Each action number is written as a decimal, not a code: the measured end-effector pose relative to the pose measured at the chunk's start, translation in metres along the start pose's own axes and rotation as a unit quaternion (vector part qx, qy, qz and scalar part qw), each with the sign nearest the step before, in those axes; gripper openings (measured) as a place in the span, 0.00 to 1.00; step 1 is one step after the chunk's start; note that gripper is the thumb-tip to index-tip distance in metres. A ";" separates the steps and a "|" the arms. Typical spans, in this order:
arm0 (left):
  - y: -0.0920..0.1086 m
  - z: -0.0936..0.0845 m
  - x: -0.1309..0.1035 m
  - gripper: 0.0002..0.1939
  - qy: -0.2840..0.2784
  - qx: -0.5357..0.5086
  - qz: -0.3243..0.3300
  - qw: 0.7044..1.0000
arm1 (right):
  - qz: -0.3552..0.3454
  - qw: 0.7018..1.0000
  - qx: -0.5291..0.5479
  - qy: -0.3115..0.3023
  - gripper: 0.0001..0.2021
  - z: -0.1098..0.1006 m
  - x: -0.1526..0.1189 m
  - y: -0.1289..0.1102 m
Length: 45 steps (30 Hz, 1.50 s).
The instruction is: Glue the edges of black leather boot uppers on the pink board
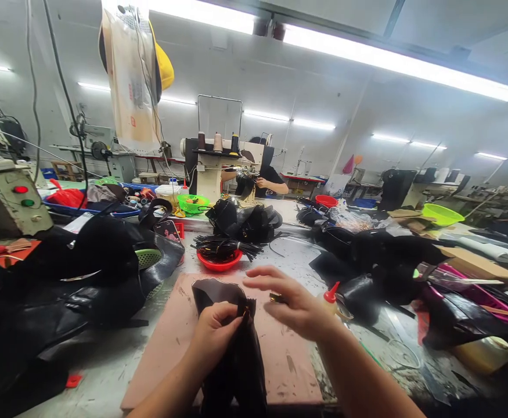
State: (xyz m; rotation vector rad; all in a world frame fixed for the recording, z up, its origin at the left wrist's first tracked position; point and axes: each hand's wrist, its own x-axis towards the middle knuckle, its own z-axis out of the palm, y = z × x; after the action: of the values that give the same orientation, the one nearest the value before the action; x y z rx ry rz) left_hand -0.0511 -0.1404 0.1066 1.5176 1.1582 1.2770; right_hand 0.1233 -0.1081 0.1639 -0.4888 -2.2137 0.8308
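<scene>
My left hand [218, 332] pinches the edge of a black leather piece [245, 371] near its upper opening. The piece stands on a pinkish board [288, 366] and runs down toward me, its flap spread at the top. My right hand [295, 305] hovers just right of it, fingers stretched and apart, slightly blurred. A small dark and gold-coloured bit [276, 298] shows at its fingers; whether it is a ring or a loose metal part I cannot tell. Behind the board sits a red bowl [219, 266] heaped with thin black strips [223, 247].
Black leather pieces pile up at left [105, 278] and right [375, 261]. A red-tipped glue bottle [331, 293] stands beside my right forearm. Across the table, a person [275, 181] works at a sewing machine [210, 174]. A phone [167, 230] leans at the left.
</scene>
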 end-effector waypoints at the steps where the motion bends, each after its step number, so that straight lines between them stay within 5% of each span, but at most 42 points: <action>1: 0.001 -0.001 -0.001 0.13 0.001 0.000 -0.004 1.000 | 0.027 0.999 -0.006 0.017 0.14 -0.001 0.003 0.001; 6: -0.001 -0.003 -0.003 0.14 0.009 0.011 -0.008 1.000 | 0.117 0.992 -0.049 -0.015 0.03 0.010 0.019 0.005; 12: -0.004 -0.011 -0.006 0.12 -0.026 0.044 -0.018 0.999 | 0.034 0.964 -0.264 0.009 0.05 0.026 0.019 0.003; 15: -0.003 -0.015 -0.008 0.20 -0.062 0.012 -0.011 0.998 | 0.021 0.954 -0.300 0.010 0.05 0.028 0.018 0.003; 18: -0.003 -0.015 -0.008 0.24 -0.109 -0.108 0.000 0.988 | 0.032 0.955 -0.294 -0.009 0.05 0.027 0.020 0.003; 21: 0.001 -0.010 -0.005 0.20 -0.088 -0.165 -0.032 0.982 | 0.029 0.959 -0.279 -0.024 0.04 0.026 0.022 0.000; 25: 0.009 -0.007 -0.002 0.18 -0.040 -0.069 -0.036 0.996 | 0.018 0.959 -0.281 -0.024 0.04 0.024 0.025 -0.002; 31: 0.017 -0.014 -0.006 0.16 -0.103 0.046 -0.037 0.993 | 0.000 0.960 -0.277 -0.024 0.03 0.027 0.029 0.002; 36: 0.018 -0.024 -0.005 0.12 -0.187 0.020 -0.101 0.977 | 0.011 0.969 -0.245 -0.037 0.04 0.026 0.033 0.003; 40: 0.015 -0.030 -0.003 0.18 -0.167 -0.011 -0.120 0.979 | 0.035 0.987 -0.160 0.007 0.04 0.005 0.023 -0.001; 45: 0.009 -0.030 -0.003 0.25 -0.146 -0.071 -0.184 0.969 | 0.076 0.982 -0.078 -0.154 0.10 0.014 -0.008 0.004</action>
State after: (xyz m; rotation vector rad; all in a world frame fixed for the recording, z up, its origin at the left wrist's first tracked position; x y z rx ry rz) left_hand -0.0792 -0.1452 0.1192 1.2614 1.0673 0.8356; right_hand 0.1186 -0.1150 0.1497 -0.6490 -2.5649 0.8628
